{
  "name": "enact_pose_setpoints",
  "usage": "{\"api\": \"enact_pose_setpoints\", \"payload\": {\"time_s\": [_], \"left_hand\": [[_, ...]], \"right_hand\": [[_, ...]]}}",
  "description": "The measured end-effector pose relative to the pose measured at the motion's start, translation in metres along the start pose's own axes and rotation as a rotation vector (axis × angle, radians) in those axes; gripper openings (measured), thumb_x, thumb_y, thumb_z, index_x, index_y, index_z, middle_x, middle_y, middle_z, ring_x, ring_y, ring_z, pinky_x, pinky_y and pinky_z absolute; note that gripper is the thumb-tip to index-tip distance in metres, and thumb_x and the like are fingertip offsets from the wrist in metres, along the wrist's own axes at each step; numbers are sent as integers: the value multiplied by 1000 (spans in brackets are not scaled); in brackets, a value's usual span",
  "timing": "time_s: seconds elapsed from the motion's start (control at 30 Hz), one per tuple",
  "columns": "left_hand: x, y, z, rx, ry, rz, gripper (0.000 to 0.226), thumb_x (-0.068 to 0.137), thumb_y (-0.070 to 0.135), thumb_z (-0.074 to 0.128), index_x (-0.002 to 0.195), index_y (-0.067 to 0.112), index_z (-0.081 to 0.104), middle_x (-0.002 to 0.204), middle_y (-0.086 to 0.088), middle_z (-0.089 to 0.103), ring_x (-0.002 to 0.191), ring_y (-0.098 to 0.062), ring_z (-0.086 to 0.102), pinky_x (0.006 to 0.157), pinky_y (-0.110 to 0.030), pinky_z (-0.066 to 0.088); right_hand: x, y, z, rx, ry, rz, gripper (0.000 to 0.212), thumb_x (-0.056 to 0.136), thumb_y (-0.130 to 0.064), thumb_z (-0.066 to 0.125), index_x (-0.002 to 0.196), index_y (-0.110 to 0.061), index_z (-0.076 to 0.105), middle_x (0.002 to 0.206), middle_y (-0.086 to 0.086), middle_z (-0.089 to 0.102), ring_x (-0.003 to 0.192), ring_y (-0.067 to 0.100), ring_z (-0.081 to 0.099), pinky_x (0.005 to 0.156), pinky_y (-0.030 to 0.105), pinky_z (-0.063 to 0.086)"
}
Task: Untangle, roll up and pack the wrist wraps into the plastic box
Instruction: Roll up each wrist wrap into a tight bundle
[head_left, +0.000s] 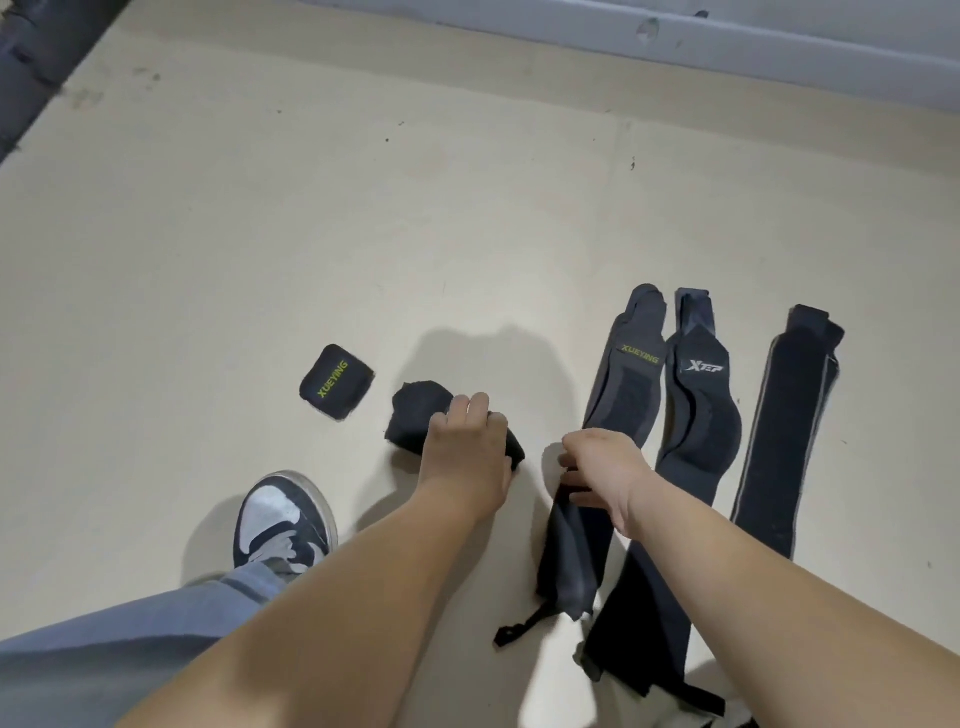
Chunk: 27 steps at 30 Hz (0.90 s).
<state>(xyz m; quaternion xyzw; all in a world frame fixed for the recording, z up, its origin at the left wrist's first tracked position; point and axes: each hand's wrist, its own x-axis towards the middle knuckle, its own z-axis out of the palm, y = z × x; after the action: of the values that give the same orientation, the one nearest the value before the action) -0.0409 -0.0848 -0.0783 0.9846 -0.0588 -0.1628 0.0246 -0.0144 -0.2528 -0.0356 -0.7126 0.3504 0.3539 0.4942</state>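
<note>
- On the beige floor (467, 208), pretty much dead centre, the left hand (467, 447) sits on top of a black roll (415, 415) of wrist wrap, fingers curled over it and gripping it against the ground.
- Just right of that, the right hand (602, 467) has its fingers curled round the edge of the long XUEYING wrap (631, 384), pinching it about halfway along. The far half lies flat, pointing away from the person. The near half looks bunched and a bit lifted, with a thin loop (519, 629) trailing off its near end.
- Left of the black roll and apart from it there's a small rolled wrap (336, 382) lying on its own, XUEYING in green letters facing up.
- Right of the held one, two more long wraps lie stretched out flat side by side. The XTEP wrap (698, 415) is right up against the XUEYING one (can't tell if they actually touch), and a plain dark wrap (779, 431) lies a little further right.
- Near-left there's a black-and-white sneaker (283, 519) and a grey trouser leg (130, 649).
- At the far edge, a grey wall base (779, 47) runs along the top, with a dark mat (31, 67) in the far-left corner.
</note>
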Motion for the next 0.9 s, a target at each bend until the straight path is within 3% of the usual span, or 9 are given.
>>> {"api": "enact_pose_setpoints", "payload": {"time_s": [0.07,0.17,0.33,0.43,0.5,0.57,0.7,0.8,0.9], "left_hand": [[4,10,-6,-83,48,58,30,82,33,76,104,14,68,131,-9,59,114,-32,58,83,-40,49],[10,39,-20,-232,-17,147,24,96,24,60,118,14,64,138,-5,54,123,-29,53,96,-41,49],[24,83,-6,-730,-449,-160,37,95,31,63,130,22,53,129,1,57,113,-26,62,97,-40,55],[30,94,11,-1044,-538,-428,23,93,24,68,102,34,49,109,9,55,96,-12,58,83,-18,53],[36,94,16,-1169,-566,-529,46,95,16,70,136,26,50,125,3,52,111,-16,56,87,-16,47],[42,92,21,-1214,-553,-567,82,95,12,71,164,19,27,157,-5,44,141,-25,48,103,-29,45],[52,95,27,-1214,-575,-590,75,95,5,66,162,21,34,135,2,54,130,-23,55,110,-34,48],[57,106,24,-1297,-615,-604,59,92,8,74,145,21,49,119,3,65,105,-18,67,81,-30,58],[60,114,9,-1384,-658,-561,38,93,6,68,128,21,61,105,-3,74,88,-18,71,59,-23,52]], "right_hand": [[-2,5,-17,-12,102,-32,17,96,-10,49,84,-13,61,90,10,57,85,27,54,75,44,53],[-1,9,-41,31,204,-22,25,90,-8,47,69,-20,40,73,4,41,65,23,38,59,41,42],[21,7,-60,3,211,57,12,100,-21,52,102,-10,57,89,4,55,77,21,50,82,39,52],[37,6,-60,12,139,93,21,102,-30,51,113,-13,49,85,-1,44,68,17,39,61,30,38],[50,10,-60,47,133,114,27,101,-39,50,114,-16,46,83,-3,40,64,15,34,57,30,32],[63,13,-62,76,160,122,28,100,-46,50,103,-18,46,84,-3,39,65,16,35,61,30,34],[85,22,-70,108,154,125,36,97,-54,55,93,-20,45,87,1,47,73,20,45,77,37,47],[95,28,-74,167,69,160,58,94,-64,56,121,-13,59,101,0,61,80,21,58,77,35,55],[94,25,-75,191,33,169,78,90,-75,57,137,-13,61,123,3,70,107,28,69,95,41,59]]}}
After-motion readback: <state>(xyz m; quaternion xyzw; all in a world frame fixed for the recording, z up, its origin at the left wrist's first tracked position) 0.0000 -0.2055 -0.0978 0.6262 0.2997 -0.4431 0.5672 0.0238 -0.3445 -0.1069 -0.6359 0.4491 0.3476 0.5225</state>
